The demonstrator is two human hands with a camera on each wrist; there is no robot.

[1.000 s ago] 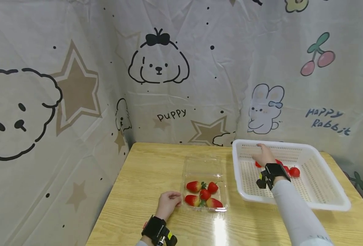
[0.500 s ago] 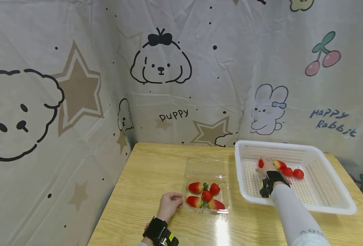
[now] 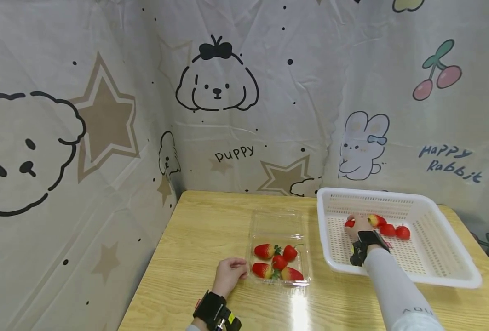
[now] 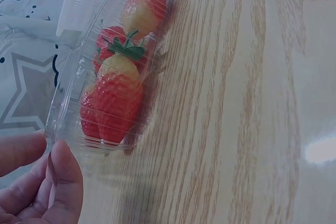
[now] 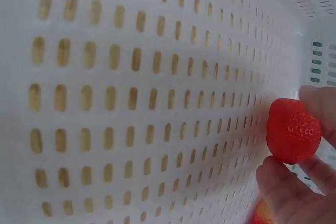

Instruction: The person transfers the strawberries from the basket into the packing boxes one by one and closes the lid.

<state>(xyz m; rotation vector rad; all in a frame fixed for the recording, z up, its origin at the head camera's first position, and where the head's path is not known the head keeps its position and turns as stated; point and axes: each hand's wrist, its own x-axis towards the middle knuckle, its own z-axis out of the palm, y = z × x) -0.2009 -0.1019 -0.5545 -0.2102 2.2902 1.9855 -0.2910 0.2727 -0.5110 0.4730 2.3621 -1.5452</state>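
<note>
My left hand (image 3: 229, 276) is at the left edge of a clear plastic clamshell box (image 3: 305, 271), pinching its rim between thumb and finger, as the left wrist view shows at the box corner (image 4: 55, 124). Inside the box lie several strawberries (image 3: 279, 262), red with pale yellow ends, some with green leaves. Over in the white basket, my right hand (image 3: 359, 226) grips a red strawberry (image 5: 293, 132). Thumb and fingers curl round that fruit close to the basket floor in the right wrist view.
The white slotted basket (image 3: 439, 276) stands at the right of the wooden table (image 3: 203, 220). To the right of my right hand in it lie a red-and-yellow strawberry (image 3: 377, 220) and two red ones (image 3: 402, 232). A printed curtain (image 3: 244, 124) hangs behind.
My right hand has moved down from the basket's back side to the strawberries and taken hold of one. The left hand stays at the box. The head view has shifted slightly.
</note>
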